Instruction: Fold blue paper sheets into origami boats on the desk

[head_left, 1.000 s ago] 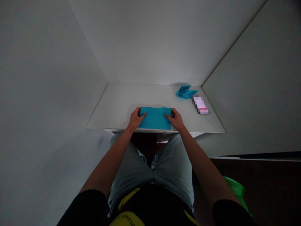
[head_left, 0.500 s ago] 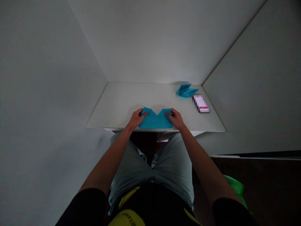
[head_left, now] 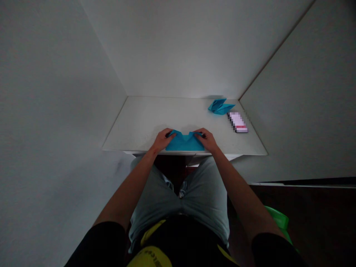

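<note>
A sheet of blue paper [head_left: 185, 145], partly folded, lies along the front edge of the white table. Its upper edge has a notch in the middle, and the two upper corners are bent over toward me. My left hand [head_left: 163, 139] pinches the left upper part between thumb and fingers. On the other side, my right hand [head_left: 205, 139] grips the right upper part in the same way. Some fingertips are hidden behind the paper.
A folded blue paper figure [head_left: 221, 107] stands at the back right of the white table [head_left: 144, 118]. Beside it lies a phone [head_left: 237, 122] with a blurred screen. White walls enclose the table's left, back and right. Something green [head_left: 278, 217] is low at right.
Both hands have bent the paper's upper edge down toward me, so the upper flaps look shorter and the notch shallower. The paper figure and phone have stayed put.
</note>
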{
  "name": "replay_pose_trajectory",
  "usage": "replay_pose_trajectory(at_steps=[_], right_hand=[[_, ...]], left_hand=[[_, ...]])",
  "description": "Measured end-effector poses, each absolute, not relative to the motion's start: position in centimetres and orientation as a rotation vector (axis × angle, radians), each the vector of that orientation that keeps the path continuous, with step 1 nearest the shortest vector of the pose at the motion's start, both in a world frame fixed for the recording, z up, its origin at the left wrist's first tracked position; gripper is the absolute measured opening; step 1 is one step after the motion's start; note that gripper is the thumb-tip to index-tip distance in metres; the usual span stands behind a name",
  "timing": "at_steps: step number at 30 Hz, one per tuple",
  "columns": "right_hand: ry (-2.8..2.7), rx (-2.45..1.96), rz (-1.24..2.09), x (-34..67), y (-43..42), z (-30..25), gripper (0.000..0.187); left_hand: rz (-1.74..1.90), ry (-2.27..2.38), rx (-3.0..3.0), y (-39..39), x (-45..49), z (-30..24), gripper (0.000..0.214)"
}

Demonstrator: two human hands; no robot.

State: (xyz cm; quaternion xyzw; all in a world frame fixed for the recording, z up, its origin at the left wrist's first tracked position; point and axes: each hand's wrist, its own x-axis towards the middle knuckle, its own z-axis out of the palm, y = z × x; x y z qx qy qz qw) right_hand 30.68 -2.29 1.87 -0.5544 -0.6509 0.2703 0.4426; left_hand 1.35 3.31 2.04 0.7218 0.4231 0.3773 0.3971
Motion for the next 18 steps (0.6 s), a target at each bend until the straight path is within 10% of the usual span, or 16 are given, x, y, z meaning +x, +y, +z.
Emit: replay_pose_trajectory(at_steps=[18], right_hand=[[-1.536, -1.531, 0.581, 30.63, -2.24, 1.86, 0.033]], left_hand=[[1.055, 1.269, 1.797, 2.89, 1.30, 2.39, 0.017]])
